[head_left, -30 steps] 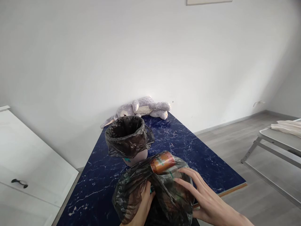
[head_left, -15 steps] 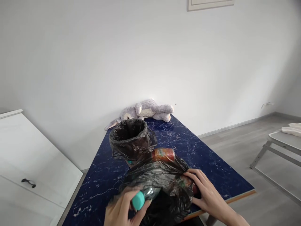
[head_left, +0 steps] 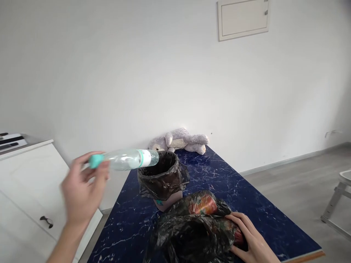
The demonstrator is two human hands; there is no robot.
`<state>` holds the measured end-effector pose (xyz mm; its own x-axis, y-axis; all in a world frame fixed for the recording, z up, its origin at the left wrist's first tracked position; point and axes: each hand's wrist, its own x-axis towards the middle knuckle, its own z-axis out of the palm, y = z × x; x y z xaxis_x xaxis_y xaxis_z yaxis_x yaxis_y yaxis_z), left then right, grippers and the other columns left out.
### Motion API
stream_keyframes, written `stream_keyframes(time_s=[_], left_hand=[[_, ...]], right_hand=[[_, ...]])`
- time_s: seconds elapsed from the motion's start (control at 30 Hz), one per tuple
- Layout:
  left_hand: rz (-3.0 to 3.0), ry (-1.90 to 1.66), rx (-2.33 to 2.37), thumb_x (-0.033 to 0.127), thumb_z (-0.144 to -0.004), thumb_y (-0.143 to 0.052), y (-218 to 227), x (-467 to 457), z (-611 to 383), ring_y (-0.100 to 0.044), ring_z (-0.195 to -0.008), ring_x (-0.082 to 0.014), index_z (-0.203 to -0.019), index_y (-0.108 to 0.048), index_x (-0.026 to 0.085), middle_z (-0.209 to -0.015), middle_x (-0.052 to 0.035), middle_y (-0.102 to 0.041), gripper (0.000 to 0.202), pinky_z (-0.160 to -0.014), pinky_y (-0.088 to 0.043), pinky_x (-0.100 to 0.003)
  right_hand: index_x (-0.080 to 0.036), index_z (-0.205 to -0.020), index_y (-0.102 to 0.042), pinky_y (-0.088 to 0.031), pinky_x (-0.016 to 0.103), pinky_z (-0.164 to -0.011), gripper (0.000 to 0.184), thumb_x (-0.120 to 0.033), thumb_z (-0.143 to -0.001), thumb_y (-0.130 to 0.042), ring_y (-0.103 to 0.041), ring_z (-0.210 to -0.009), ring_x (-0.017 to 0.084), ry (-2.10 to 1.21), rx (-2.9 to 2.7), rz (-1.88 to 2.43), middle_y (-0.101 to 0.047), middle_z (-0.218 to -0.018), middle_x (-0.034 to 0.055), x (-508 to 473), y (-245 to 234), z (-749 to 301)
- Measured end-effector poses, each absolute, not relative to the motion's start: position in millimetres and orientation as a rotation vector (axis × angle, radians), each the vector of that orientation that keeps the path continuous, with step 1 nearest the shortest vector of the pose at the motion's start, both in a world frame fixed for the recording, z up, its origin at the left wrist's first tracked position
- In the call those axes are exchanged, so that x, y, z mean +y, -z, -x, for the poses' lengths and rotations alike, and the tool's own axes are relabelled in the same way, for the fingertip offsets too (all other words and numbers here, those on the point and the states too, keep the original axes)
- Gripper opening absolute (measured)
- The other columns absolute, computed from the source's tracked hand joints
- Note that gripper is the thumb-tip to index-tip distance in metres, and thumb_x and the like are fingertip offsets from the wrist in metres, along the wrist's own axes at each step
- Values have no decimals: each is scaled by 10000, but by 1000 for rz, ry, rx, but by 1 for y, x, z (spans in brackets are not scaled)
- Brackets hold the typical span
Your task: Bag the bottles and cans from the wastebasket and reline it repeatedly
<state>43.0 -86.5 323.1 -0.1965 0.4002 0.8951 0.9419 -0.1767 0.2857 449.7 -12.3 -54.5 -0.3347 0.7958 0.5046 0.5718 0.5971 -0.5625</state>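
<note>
My left hand grips a clear plastic bottle by its turquoise cap end, raised above the table's left side. The bottle lies nearly level, its base in front of the mouth of a bin lined with a black bag. On the near part of the table, my right hand is closed on the right side of a black garbage bag, whose mouth gapes toward me. Orange-red packaging shows through its film. What else the bag contains is hidden.
A plush bunny lies at the far end of the dark blue marbled table, against the wall. To the left stands a white cabinet with a black handle. A grey metal-legged stand is at the right.
My left hand has pulled the bottle out of the garbage bag and lifted it up and to the left. My right hand stays on the bag. The view has tilted up and turned left.
</note>
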Motion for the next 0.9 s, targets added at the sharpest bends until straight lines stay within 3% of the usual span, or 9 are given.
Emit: stream_keyframes(time_s=[0.13, 0.3, 0.4, 0.5, 0.63, 0.7, 0.8, 0.87, 0.9], left_hand=[[1880, 925, -1691, 652, -1035, -532, -311, -25, -63, -722, -751, -188, -1196, -678, 211, -1041, -52, -781, 491, -661, -589, -292], [2012, 585, -1843, 636, -1035, -468, -280, 16, -55, -692, -678, -204, -1202, -688, 252, -1201, -85, -790, 473, -556, -483, -300], [2027, 533, -1870, 616, -1004, -518, -273, 23, -47, -748, -944, -296, -1148, -717, 252, -1229, -105, -795, 439, -745, -557, -368], [2020, 530, -1878, 611, -946, -599, -276, 22, -42, -711, -1142, -376, -1067, -727, 242, -1168, -123, -806, 409, -946, -550, -480], [1939, 646, -1828, 550, -1022, -506, -283, 2, -45, -664, -1235, -362, -1143, -675, 222, -1258, -146, -754, 389, -1046, -519, -517], [1837, 805, -1710, 476, -1059, -487, -283, -20, -50, -674, -1186, -321, -1147, -641, 218, -1225, -143, -730, 313, -1043, -527, -488], [1692, 1088, -1339, 295, -1022, -621, -266, -68, -65, -681, -823, -217, -991, -616, 239, -910, -46, -689, 64, -820, -568, -365], [1795, 1132, -1146, 124, -979, -624, -240, -104, -81, -603, -619, -155, -886, -592, 258, -733, 23, -623, 166, -623, -497, -282], [1983, 1088, -1135, 85, -984, -583, -222, -121, -91, -617, -603, -148, -892, -606, 265, -731, 22, -652, 204, -592, -495, -267]], right_hand=[[-335, -1507, -525, -626, 416, -1013, 625, -303, -918, -730, -640, -1354, 342, -424, -2059, 1118, -564, -1481, 121, -12, 53, -449], [-337, -1517, -491, -618, 413, -1037, 604, -336, -953, -708, -621, -1385, 333, -476, -2061, 1160, -536, -1523, 122, -12, 51, -450], [-338, -1524, -481, -626, 390, -1024, 598, -343, -966, -698, -638, -1369, 317, -521, -2068, 1164, -545, -1519, 116, -13, 46, -451], [-335, -1520, -486, -625, 387, -1024, 615, -322, -947, -711, -650, -1351, 314, -499, -2060, 1152, -560, -1498, 111, -15, 43, -450], [-337, -1537, -470, -599, 406, -1064, 659, -263, -925, -702, -629, -1372, 318, -424, -2033, 1111, -548, -1505, 109, -16, 48, -449], [-334, -1543, -461, -582, 418, -1090, 678, -240, -913, -695, -617, -1384, 317, -413, -2023, 1089, -542, -1509, 108, -16, 50, -449], [-326, -1539, -462, -564, 420, -1112, 686, -221, -900, -690, -603, -1397, 310, -434, -2016, 1080, -534, -1513, 105, -16, 48, -449], [-321, -1533, -465, -563, 418, -1110, 677, -217, -901, -685, -605, -1391, 306, -461, -2014, 1084, -532, -1511, 106, -16, 44, -449], [-317, -1528, -467, -558, 425, -1116, 673, -212, -899, -683, -604, -1390, 306, -471, -2016, 1083, -534, -1507, 106, -16, 42, -449]])
